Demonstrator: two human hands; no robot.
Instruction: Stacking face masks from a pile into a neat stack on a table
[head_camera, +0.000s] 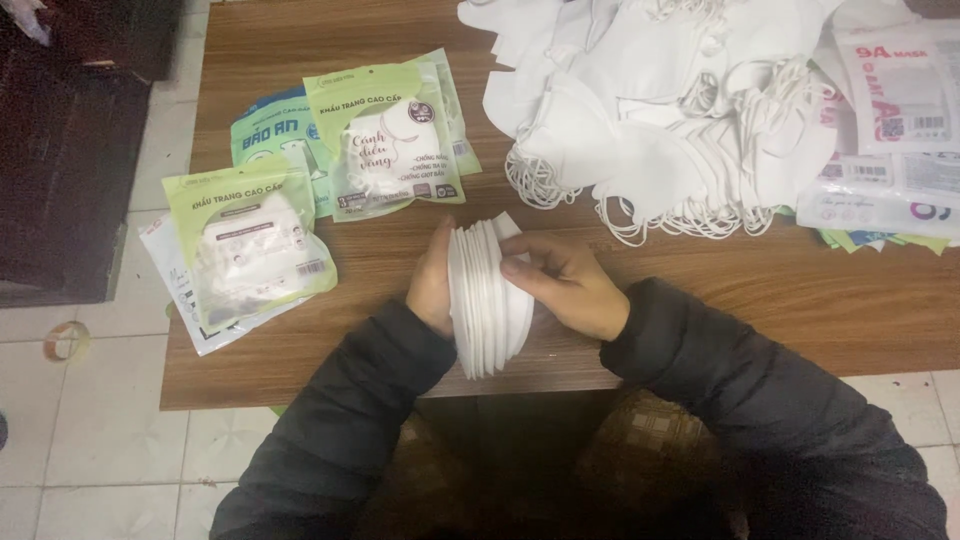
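Head view, mask stack (487, 300) (hand-held), green packets (385, 140), loose masks (680, 120) beyond

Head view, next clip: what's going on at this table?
A person in a dark jacket holds a stack of white masks on edge between both hands, the left hand flat against one side, the right hand fingering the other. On the wooden table, a loose mask pile lies beyond the hands, green mask packets to the left and white packets at the right edge.
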